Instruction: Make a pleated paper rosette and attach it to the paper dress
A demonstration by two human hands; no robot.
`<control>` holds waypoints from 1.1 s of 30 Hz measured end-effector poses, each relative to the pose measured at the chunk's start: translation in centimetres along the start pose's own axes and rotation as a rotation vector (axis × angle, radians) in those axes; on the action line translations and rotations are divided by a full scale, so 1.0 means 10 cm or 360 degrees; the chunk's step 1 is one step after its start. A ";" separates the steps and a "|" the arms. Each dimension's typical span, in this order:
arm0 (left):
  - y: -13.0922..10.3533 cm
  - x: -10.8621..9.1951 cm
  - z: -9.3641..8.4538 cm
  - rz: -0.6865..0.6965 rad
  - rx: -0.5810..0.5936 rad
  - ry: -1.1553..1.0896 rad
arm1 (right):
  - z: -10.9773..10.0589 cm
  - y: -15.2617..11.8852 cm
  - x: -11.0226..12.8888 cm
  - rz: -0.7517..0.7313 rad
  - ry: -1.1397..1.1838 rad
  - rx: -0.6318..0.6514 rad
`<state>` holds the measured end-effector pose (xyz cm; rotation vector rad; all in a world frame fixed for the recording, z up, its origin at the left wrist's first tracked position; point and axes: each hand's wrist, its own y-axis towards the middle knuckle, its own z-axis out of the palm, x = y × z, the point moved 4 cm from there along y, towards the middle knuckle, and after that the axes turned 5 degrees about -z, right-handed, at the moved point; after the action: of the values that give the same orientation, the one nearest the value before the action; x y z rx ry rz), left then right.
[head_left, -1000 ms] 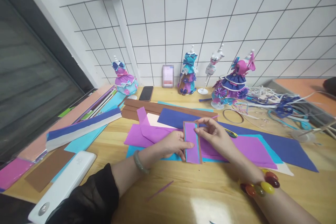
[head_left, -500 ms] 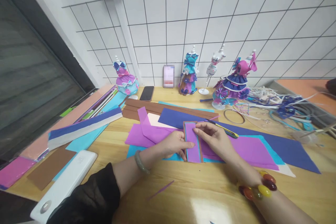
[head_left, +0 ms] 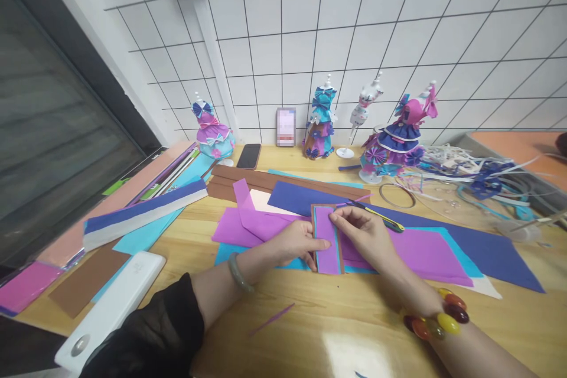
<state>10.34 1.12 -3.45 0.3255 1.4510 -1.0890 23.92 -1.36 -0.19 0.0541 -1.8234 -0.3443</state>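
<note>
A small upright stack of layered crepe paper strips (head_left: 328,258) shows purple on top, with light blue and brown edges peeking out beneath. My left hand (head_left: 297,244) grips its left side, the thumb lying on the purple face and the fingers under the edge. At the upper right corner, my right hand (head_left: 362,233) pinches the stack between thumb and forefinger. A yellow and black utility knife (head_left: 391,223) lies just behind my right hand. Under and around both hands spread purple paper sheets (head_left: 427,257), a dark blue sheet (head_left: 482,248) and light blue paper (head_left: 228,254).
Dressed miniature mannequins (head_left: 322,124) and a bare one (head_left: 365,100) stand along the tiled wall. Two phones are there, one propped up (head_left: 286,127), one flat (head_left: 248,156). Tangled ribbons (head_left: 481,174) lie right; a white long device (head_left: 115,307) sits left. A purple scrap (head_left: 274,319) lies in front.
Both hands keep nearly the same hold on the paper stack. The whole view has shifted very slightly; nothing else has visibly moved.
</note>
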 end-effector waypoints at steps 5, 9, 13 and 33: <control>0.00 0.00 0.00 -0.0011 0.0007 0.0020 | 0.00 0.00 0.00 -0.0038 -0.0014 -0.0020; 0.00 0.00 0.01 0.0005 0.0029 0.0021 | 0.00 0.00 -0.04 -0.0047 -0.0015 -0.0037; -0.01 -0.02 0.02 0.0003 0.0033 0.0027 | 0.00 0.00 -0.07 -0.0032 -0.0007 -0.0057; -0.03 -0.03 0.04 -0.0017 0.0109 0.0042 | 0.09 0.00 -0.05 0.0153 0.0589 -0.0053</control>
<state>10.43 0.78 -2.98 0.3821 1.4423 -1.1485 23.20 -1.11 -0.83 0.0060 -1.4485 -0.2764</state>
